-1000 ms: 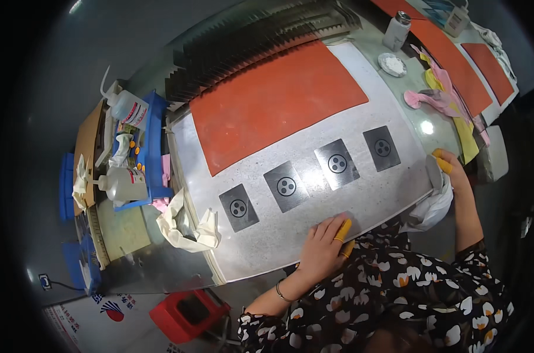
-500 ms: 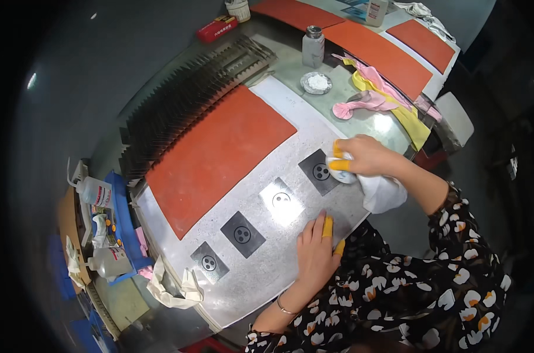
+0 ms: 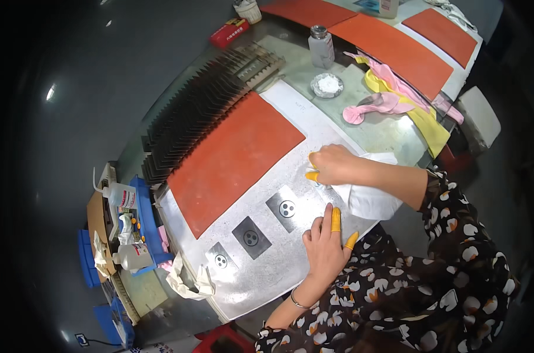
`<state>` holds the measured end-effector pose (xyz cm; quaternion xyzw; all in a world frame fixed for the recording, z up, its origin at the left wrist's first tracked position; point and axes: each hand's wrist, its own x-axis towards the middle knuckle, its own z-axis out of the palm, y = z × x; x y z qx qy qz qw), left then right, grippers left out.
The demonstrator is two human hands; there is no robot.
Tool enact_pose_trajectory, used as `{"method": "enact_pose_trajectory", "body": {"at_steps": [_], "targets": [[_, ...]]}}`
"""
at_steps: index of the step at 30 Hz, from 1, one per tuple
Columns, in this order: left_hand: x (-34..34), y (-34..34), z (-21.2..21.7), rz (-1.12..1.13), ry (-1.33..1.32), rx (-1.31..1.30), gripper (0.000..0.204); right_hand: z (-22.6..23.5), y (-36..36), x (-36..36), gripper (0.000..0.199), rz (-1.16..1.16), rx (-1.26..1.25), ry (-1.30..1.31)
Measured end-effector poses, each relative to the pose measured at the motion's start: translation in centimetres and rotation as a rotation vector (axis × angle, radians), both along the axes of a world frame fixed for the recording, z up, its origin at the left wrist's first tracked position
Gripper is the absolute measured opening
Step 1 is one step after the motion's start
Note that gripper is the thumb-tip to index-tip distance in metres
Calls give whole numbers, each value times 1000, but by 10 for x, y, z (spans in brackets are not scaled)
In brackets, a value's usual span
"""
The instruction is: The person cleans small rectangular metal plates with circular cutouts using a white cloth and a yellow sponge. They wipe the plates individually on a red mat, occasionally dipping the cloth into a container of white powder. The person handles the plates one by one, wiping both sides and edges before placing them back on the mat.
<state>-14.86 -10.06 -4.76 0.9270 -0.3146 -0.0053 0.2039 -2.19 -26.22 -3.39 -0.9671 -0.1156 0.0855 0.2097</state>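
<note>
- Orange sheet (image 3: 237, 167), one: lying flat on a pale board (image 3: 261, 276), which is covering part of the bench (image 3: 370, 130).
- Right hand (image 3: 334, 165): I am keeping its fingers closed on a bunched white cloth (image 3: 373, 200), just beside the orange sheet's right corner; the hand and cloth are hiding whatever is under them.
- Left hand (image 3: 326, 244): I am resting it palm down on the pale board, fingers a little apart, holding nothing, on the near side of the orange sheet and well apart from it.
- Yellow finger covers (image 3: 336, 220): I am wearing these on both hands.
- Small grey plates, three, with round dotted marks: left plate (image 3: 220, 257), middle plate (image 3: 251, 237) and right plate (image 3: 287, 209) are lying in a spaced row along the orange sheet's near edge, not touching it.
- Dark toothed rack (image 3: 196, 112): standing along the orange sheet's far edge.
- Capped jar (image 3: 321, 50) and dish of white powder (image 3: 314, 90): standing beyond the orange sheet's right end.
- Pink cloth (image 3: 390, 103) and yellow cloth (image 3: 433, 134): lying crumpled to the right of the orange sheet.
- Blue tray (image 3: 151, 220): sitting left of the orange sheet.
- Off-white cloth (image 3: 187, 283): lying crumpled off the orange sheet's near-left corner.
</note>
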Motion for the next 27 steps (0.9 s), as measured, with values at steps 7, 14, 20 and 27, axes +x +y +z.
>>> {"method": "enact_pose_trajectory", "body": {"at_steps": [7, 14, 20, 27], "targets": [[-4, 16, -2, -29, 66, -236, 53, 2, -4, -53, 33, 16, -22, 77], [-6, 72, 1, 107, 23, -268, 51, 19, -1, -81, 38, 79, -87, 179], [-6, 88, 6, 102, -12, -120, 53, 32, 68, -25, 36, 145, -29, -31], [-10, 87, -2, 110, -10, -60, 50, 1, 105, 11, 34, 78, -16, -31]]}}
